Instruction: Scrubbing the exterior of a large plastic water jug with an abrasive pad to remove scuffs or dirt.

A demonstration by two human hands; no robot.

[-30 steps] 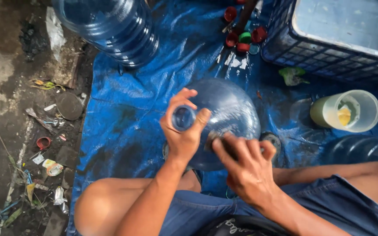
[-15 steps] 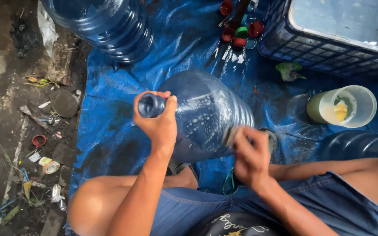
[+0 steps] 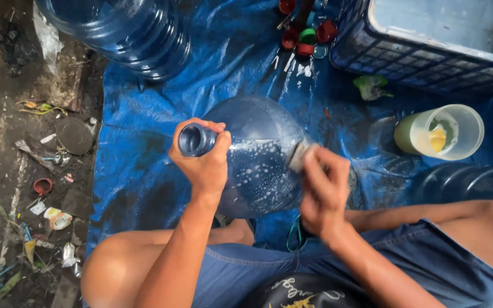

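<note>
A large clear-blue water jug (image 3: 258, 154) lies tilted on its side on a blue tarp (image 3: 138, 171), soap suds streaking its wall. My left hand (image 3: 203, 162) grips the jug's open neck (image 3: 192, 140), which points to the left. My right hand (image 3: 323, 188) presses a small grey scrub pad (image 3: 299, 155) against the jug's side, near the shoulder. My bare knees and blue shorts fill the bottom of the view.
Another big blue jug (image 3: 121, 31) lies at the top left. A blue plastic crate (image 3: 429, 43) stands at the top right, with red and green caps (image 3: 306, 34) beside it. A clear cup of yellowish liquid (image 3: 440, 132) sits to the right. Litter covers the ground at left.
The jug has swung so its neck points further left, my left hand moving with it. My right hand has shifted along the jug's side with the pad.
</note>
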